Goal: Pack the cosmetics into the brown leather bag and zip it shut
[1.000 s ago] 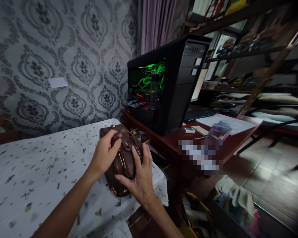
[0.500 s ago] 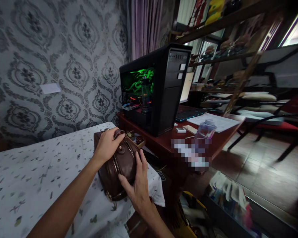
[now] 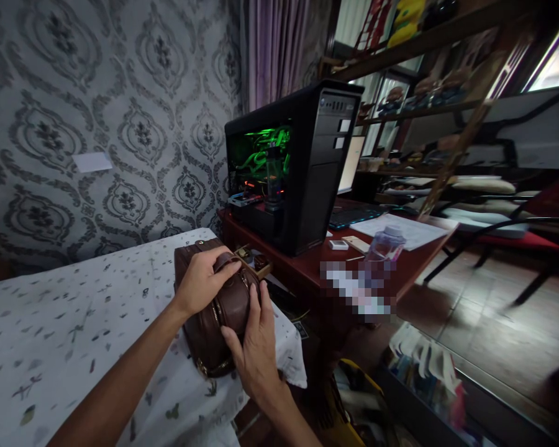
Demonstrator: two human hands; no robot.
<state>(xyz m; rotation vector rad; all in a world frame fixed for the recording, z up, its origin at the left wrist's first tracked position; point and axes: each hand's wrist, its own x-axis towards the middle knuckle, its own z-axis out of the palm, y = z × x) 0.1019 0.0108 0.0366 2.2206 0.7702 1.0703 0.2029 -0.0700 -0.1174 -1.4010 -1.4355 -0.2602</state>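
Observation:
A brown leather handbag (image 3: 233,302) with brass zippers sits at the near corner of a white patterned cloth. Across its top lies my left hand (image 3: 201,282), its fingers bent around the short handle and its thumb over the leather. My right hand (image 3: 257,347) rests against the bag's right side, fingers stretched out and thumb apart, touching the leather near a zipper. The zipper pull dangles at the bag's lower end, by the cloth. Part of the handle is hidden under my left hand.
Behind the bag, a black computer tower (image 3: 302,174) stands on a red-brown desk (image 3: 302,273). A bottle (image 3: 382,251), papers (image 3: 403,231) and a keyboard (image 3: 356,216) are on the desk. Below right is a grey box (image 3: 475,388) of items; a chair (image 3: 517,236) stands beyond.
My left hand has shifted slightly right along the bag's top, and its thumb now covers the round fitting there. My right hand stays on the side, moved only a little.

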